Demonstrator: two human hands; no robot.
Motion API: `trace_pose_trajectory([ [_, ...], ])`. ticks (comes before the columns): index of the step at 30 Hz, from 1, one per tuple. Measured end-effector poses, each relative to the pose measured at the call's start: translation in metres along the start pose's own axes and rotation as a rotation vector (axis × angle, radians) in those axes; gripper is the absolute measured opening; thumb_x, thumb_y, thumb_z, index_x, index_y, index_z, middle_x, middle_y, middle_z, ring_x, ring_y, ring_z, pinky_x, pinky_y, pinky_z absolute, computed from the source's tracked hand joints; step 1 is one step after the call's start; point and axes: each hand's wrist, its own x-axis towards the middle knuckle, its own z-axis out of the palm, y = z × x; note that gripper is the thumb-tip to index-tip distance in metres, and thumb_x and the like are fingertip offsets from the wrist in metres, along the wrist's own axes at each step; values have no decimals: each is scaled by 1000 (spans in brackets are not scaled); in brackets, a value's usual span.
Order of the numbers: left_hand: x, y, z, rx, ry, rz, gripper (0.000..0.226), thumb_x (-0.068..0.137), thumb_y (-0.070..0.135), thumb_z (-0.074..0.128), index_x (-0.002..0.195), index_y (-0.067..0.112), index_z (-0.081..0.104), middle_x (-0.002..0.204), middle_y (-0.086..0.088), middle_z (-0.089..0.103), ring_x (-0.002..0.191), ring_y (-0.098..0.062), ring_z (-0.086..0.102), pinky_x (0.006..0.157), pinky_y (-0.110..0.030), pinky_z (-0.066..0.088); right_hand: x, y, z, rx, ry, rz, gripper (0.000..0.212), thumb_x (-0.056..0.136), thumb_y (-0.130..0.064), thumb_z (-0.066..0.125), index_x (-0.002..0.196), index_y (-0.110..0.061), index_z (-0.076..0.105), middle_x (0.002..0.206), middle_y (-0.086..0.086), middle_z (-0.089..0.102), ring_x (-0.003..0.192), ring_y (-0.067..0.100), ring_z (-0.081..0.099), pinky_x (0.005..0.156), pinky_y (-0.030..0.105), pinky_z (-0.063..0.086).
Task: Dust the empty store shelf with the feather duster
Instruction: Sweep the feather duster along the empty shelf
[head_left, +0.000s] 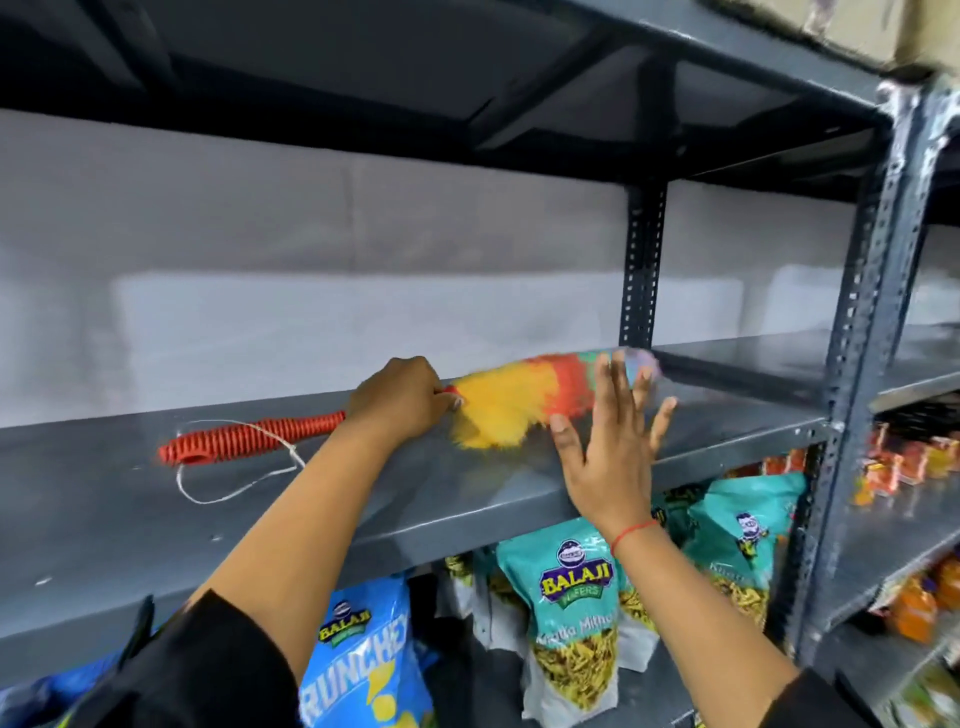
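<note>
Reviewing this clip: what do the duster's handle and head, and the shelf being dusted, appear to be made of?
Duster handle: probably moulded plastic, red, ribbed in a spiral. Duster head: fluffy multicoloured fibres, likely synthetic rather than feathers, though blurred. Shelf: seemingly painted sheet metal, grey with a soft sheen, on perforated steel-looking uprights.

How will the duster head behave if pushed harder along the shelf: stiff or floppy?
Probably floppy: the duster head looks fluffy and blurred, splaying against the shelf. Likely light for its size, since the left hand manages it alone, gripping where the ribbed handle meets the head. The handle looks stiffer, so it should transmit the push.
</note>
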Motion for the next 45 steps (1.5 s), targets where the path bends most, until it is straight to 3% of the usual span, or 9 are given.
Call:
trace_pose_trajectory([
  [4,15,18,15,2,-158,11,34,85,35,66,68,5,68,70,-14,61,58,-23,50,66,-29,39,-1,5,1,64,27,-34,70,92,-61,21,143,-13,16,150,13,21,139,26,2,108,56,-6],
  [9,42,39,25,21,-7,-98,34,86,36,64,74,5,61,81,-10,64,81,-30,65,72,-32,50,-1,6,1,93,27,-56,69,92,-59,22,143,-12,21,148,11,28,139,26,5,108,55,-4],
  [13,54,41,29,-86,-108,-165,38,85,30,67,53,10,56,25,6,51,26,-3,48,32,-13,38,-2,8,2,93,32,-98,68,93,-59,20,142,-12,20,148,9,25,139,26,6,108,55,-1],
  [19,67,37,26,-24,29,-171,36,80,38,69,80,2,66,91,-16,72,81,-32,68,80,-38,55,-3,9,3,72,37,-103,63,95,-55,19,141,-12,25,148,11,27,139,26,7,108,56,1],
  [23,50,38,17,-138,-43,-95,33,80,33,70,77,0,74,75,-11,74,51,-20,55,51,-22,41,-4,6,2,41,52,-85,64,95,-55,21,142,-11,21,149,15,18,139,28,4,108,57,0],
  [29,5,46,-16,-100,-66,124,20,79,32,73,84,14,79,73,-3,72,52,-16,57,58,-23,43,-5,10,-10,21,175,-34,63,95,-57,18,147,-27,-2,154,-2,2,139,27,1,109,53,-5],
  [37,-49,80,-56,-3,-187,382,12,74,33,77,81,24,79,31,14,55,45,-10,52,47,-20,37,1,27,-92,9,524,192,65,95,-53,21,142,-7,19,144,7,22,137,26,7,108,48,-5],
  [41,-67,101,-19,98,-233,494,21,73,39,75,91,28,77,62,8,66,66,-18,61,62,-26,42,-21,46,-122,3,608,342,61,94,-52,27,141,-13,21,148,8,24,137,19,7,106,29,-12],
  [45,-82,117,51,209,-264,542,34,74,45,72,101,26,73,107,-5,71,97,-29,66,69,-31,44,-81,79,-127,-189,426,393,71,93,-59,19,142,-8,26,146,5,26,137,18,9,107,41,-9],
])
